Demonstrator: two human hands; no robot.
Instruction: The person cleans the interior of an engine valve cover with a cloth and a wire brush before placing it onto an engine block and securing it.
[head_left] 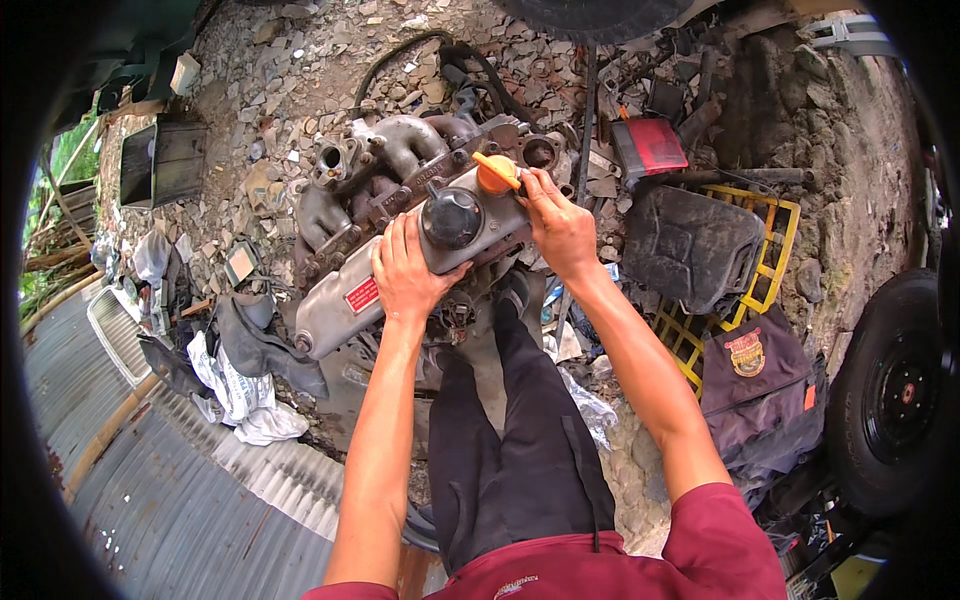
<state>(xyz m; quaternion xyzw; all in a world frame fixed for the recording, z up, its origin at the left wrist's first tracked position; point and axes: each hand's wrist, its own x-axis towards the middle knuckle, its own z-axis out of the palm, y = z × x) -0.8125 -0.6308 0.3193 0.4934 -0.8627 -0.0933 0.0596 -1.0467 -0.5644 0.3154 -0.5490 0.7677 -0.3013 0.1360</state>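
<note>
Hands both down on the valve cover (345,300), left hand (405,270) flat-gripping its near edge, right hand (558,225) clasping the far-right end beside the orange cap (496,172).

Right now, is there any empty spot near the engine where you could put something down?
The barest patch is the corrugated metal sheet, lower left, beside the white cloth. The stony ground above the engine is open but rough. Around both hands, left hand and right hand, it is crowded; the yellow frame holds a black container.
</note>
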